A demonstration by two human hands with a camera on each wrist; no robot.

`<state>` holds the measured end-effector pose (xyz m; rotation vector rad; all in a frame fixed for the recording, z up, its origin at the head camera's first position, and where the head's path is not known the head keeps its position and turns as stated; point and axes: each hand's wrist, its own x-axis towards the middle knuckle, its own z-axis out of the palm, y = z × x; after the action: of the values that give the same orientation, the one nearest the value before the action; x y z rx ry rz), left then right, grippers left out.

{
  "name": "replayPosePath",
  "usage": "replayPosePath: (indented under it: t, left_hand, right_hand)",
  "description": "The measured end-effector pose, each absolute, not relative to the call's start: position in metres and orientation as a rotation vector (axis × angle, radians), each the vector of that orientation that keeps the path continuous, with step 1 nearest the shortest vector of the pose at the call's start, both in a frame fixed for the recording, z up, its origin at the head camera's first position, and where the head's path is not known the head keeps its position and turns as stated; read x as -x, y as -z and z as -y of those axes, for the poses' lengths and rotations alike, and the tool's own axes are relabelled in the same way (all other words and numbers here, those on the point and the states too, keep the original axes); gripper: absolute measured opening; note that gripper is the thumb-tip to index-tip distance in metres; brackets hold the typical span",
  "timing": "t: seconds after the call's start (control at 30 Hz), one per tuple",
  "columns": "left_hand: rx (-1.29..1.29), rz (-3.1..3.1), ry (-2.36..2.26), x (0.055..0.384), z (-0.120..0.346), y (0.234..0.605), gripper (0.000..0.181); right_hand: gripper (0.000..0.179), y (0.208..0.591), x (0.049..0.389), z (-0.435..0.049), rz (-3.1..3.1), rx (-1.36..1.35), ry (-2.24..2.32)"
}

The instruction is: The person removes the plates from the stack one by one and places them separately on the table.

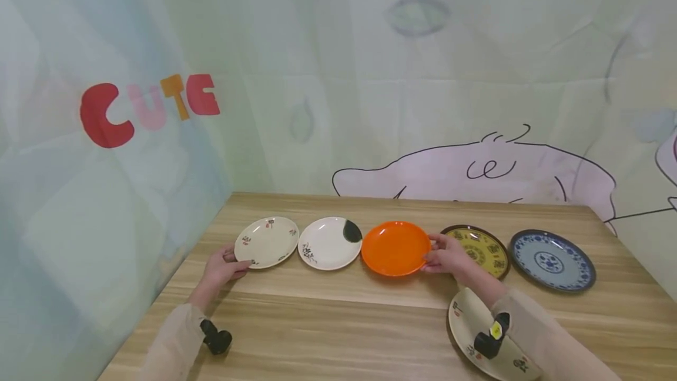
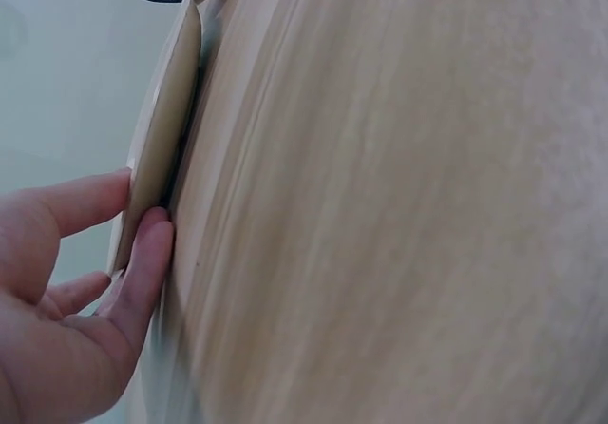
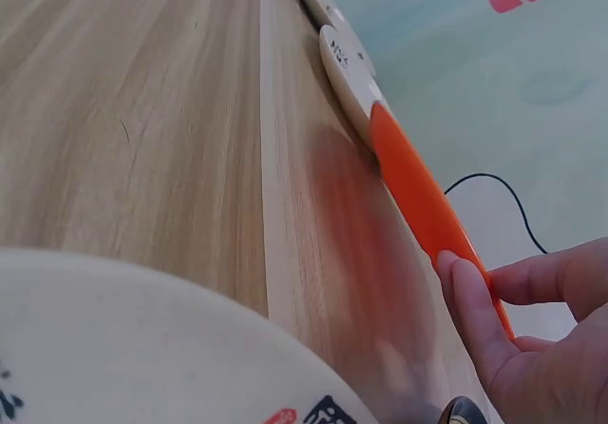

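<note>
At the left end of a row of plates, my left hand (image 1: 221, 270) pinches the rim of a cream plate with small floral marks (image 1: 266, 242). The left wrist view shows the thumb and fingers on either side of that rim. My right hand (image 1: 448, 256) pinches the right rim of an orange plate (image 1: 396, 248); in the right wrist view the orange plate (image 3: 418, 196) has the thumb and fingers about its edge. Between these two lies a white plate with a dark green patch (image 1: 328, 244). The right hand partly covers a yellow patterned plate with a dark rim (image 1: 483, 246).
A blue-and-white patterned plate (image 1: 552, 260) lies at the right end of the row. Nearer, under the right forearm, sits another cream plate with floral marks (image 1: 468, 325). All rest on a wooden table (image 1: 328, 340), backed by a printed cloth (image 1: 296, 75).
</note>
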<state>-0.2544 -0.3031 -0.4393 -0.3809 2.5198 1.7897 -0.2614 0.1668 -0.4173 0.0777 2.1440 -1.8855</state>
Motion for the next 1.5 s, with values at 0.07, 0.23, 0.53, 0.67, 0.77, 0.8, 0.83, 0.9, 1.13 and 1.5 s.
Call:
replayPosePath:
  t: [0.07,0.23,0.53,0.67,0.77,0.8,0.83,0.9,1.13,1.5]
  left_hand:
    - [0.379,-2.520,-1.794,0.253,0.304,0.440,0.065]
    - [0.366,-2.511,-1.804,0.252,0.305,0.440,0.065]
    - [0.311,-2.507,-1.859,0.256,0.310,0.448,0.065]
    - [0.329,-2.507,-1.859,0.255,0.308,0.447,0.062]
    - [0.370,-2.519,-1.811,0.253,0.304,0.442,0.064]
    - [0.371,-2.518,-1.813,0.253,0.304,0.441,0.065]
    - [0.372,-2.520,-1.810,0.253,0.304,0.441,0.065]
    - [0.373,-2.525,-1.805,0.253,0.305,0.441,0.066]
    - [0.381,-2.544,-1.771,0.254,0.305,0.442,0.066]
    - [0.349,-2.580,-1.749,0.254,0.307,0.444,0.066]
  right_hand:
    - [0.060,0.416,0.259,-0.166,-2.143,-0.082,1.887]
    - [0.059,0.415,0.252,-0.162,-2.121,-0.050,1.897]
    - [0.057,0.418,0.233,-0.142,-2.091,-0.039,1.945]
    - [0.056,0.419,0.223,-0.129,-2.095,-0.074,1.962]
    - [0.055,0.421,0.218,-0.120,-2.081,-0.090,1.978]
    - [0.055,0.422,0.217,-0.118,-2.072,-0.091,1.983]
    - [0.056,0.423,0.216,-0.115,-2.064,-0.086,1.986]
    - [0.056,0.425,0.214,-0.110,-2.035,-0.068,1.999]
    - [0.057,0.431,0.205,-0.092,-1.958,-0.018,2.012]
    - [0.060,0.436,0.197,-0.067,-1.873,0.123,1.976]
